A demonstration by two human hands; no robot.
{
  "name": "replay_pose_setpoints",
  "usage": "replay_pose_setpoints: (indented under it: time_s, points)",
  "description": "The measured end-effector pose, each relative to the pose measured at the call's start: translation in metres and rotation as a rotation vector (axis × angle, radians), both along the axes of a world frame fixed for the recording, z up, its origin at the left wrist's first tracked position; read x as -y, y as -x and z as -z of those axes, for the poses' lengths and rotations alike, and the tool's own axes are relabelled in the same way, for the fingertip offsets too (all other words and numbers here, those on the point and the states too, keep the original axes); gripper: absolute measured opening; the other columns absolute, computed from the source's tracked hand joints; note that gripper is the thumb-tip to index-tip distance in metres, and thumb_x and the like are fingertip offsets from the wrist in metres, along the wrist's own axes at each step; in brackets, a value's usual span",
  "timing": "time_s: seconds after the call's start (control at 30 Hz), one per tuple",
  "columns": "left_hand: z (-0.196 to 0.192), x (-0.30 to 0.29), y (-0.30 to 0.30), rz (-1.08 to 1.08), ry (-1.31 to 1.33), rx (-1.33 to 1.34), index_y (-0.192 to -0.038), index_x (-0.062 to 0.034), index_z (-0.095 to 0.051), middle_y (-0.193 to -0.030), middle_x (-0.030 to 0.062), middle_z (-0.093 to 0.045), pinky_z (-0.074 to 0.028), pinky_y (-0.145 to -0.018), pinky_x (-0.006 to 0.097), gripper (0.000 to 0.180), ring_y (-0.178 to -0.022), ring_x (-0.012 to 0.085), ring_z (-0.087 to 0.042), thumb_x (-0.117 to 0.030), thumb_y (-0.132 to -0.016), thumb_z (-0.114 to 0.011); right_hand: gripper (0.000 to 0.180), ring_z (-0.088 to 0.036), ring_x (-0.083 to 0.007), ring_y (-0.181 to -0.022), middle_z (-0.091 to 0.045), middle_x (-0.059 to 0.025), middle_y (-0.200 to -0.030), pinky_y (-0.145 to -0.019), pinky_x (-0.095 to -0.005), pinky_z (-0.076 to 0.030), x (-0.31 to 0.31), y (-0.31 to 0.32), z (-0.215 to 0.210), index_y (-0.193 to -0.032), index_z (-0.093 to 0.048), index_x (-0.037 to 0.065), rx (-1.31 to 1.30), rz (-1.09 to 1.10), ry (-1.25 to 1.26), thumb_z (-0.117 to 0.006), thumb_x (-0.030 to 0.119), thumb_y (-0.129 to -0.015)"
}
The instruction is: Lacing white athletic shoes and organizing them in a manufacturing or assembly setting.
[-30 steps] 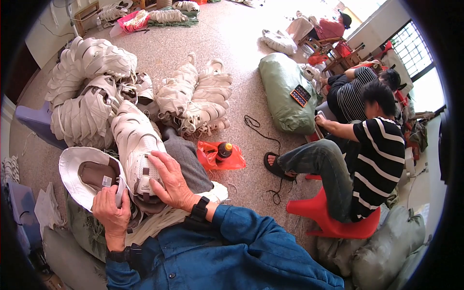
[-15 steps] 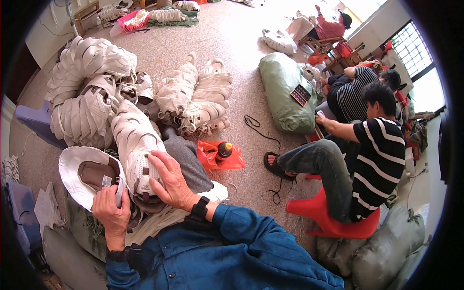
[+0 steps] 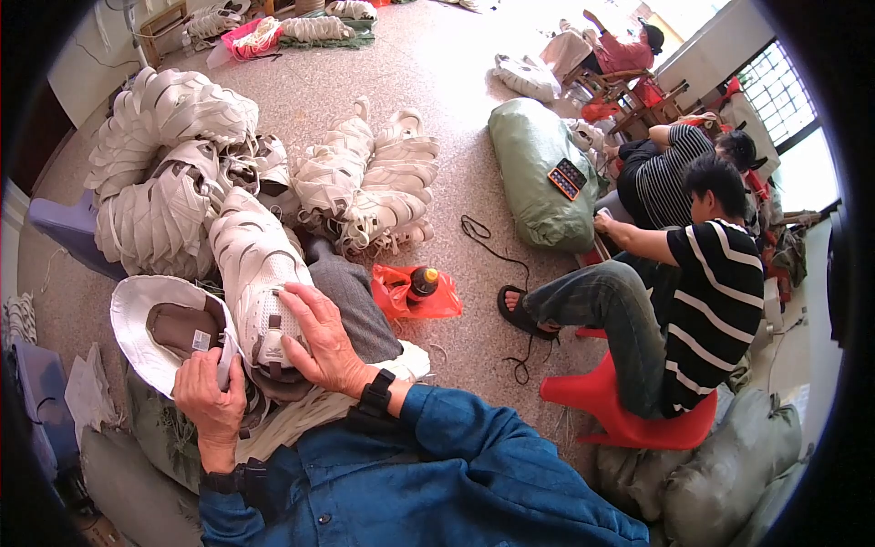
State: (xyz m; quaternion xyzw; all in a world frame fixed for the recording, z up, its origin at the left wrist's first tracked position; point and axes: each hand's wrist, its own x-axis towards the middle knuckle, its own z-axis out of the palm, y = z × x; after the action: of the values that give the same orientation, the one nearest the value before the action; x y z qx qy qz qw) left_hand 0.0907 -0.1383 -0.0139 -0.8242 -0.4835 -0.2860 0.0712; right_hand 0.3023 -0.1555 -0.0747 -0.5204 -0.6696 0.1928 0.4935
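A white shoe upper (image 3: 150, 360) sits toward nine o'clock, its edge pinched between the thumb and curled fingers of the left hand (image 3: 210, 392). Just beside it at three o'clock, the right hand (image 3: 321, 342), fingers loosely spread and gripping nothing, rests on nested shoe uppers (image 3: 260, 242). At two o'clock from that hand lies a red plastic bag (image 3: 444, 304).

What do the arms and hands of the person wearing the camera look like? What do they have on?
The left hand and right hand are bare, with no gloves. Each wrist has a black band, the left band and the right band, which looks chunky. The sleeves are deep blue cloth with soft wrinkles.
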Motion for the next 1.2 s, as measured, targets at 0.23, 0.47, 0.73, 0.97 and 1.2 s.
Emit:
replay_pose_setpoints:
  time_s: [0.23, 0.47, 0.73, 0.97, 1.2]
  points:
    - [-0.003, 0.001, 0.000, 0.033, 0.014, 0.030, -0.093, -0.0055, -0.064, -0.082, 0.0127, -0.063, -0.048, -0.067, 0.045, 0.020, -0.076, 0.0355, -0.062, -0.012, -0.077, -0.075, 0.066, -0.041, -0.0413, -0.134, -0.046, -0.0221, -0.145, -0.115, -0.0488, -0.031, 0.004, -0.005, 0.009, -0.145, -0.045, 0.003, 0.024, 0.021, 0.012, -0.066, 0.016, -0.084]
    - [-0.011, 0.012, 0.014, 0.072, 0.117, 0.042, -0.104, -0.0047, -0.065, -0.092, 0.0105, -0.065, -0.050, -0.076, 0.042, 0.032, -0.085, 0.0332, -0.063, -0.016, -0.078, -0.079, 0.017, -0.063, -0.0138, -0.094, -0.069, -0.0055, -0.103, -0.083, -0.0275, -0.050, 0.019, -0.064, -0.005, -0.113, -0.065, -0.002, -0.341, 0.021, 0.233, -0.059, 0.006, -0.099]
    - [-0.028, 0.015, 0.008, 0.197, 0.087, 0.162, -0.111, -0.0027, -0.063, -0.115, 0.0139, -0.062, -0.047, -0.099, 0.046, 0.038, -0.109, 0.0346, -0.059, -0.010, -0.077, -0.078, 0.010, -0.066, -0.0276, -0.082, -0.065, -0.0129, -0.090, -0.072, -0.0356, -0.052, 0.047, -0.071, -0.042, -0.100, -0.066, 0.003, 0.191, -0.275, 0.337, -0.064, 0.002, -0.089]
    - [-0.035, -0.007, -0.029, 0.369, 0.136, -0.028, -0.112, -0.0043, -0.066, -0.117, 0.0146, -0.062, -0.041, -0.103, 0.047, 0.033, -0.114, 0.0334, -0.056, -0.015, -0.081, -0.070, 0.017, -0.065, -0.0349, -0.094, -0.064, -0.0161, -0.101, -0.082, -0.0411, -0.052, 0.036, -0.058, -0.045, -0.106, -0.064, 0.001, 0.164, -0.162, 0.204, -0.064, 0.001, -0.089]
    - [-0.018, -0.024, -0.062, 0.293, 0.115, -0.244, -0.095, -0.0100, -0.066, -0.102, 0.0118, -0.059, -0.039, -0.099, 0.046, 0.013, -0.106, 0.0308, -0.055, -0.015, -0.083, -0.065, 0.026, -0.064, -0.0280, -0.089, -0.062, -0.0158, -0.107, -0.080, -0.0365, -0.053, 0.041, -0.048, -0.032, -0.115, -0.060, 0.000, 0.058, -0.132, 0.210, -0.061, 0.000, -0.089]
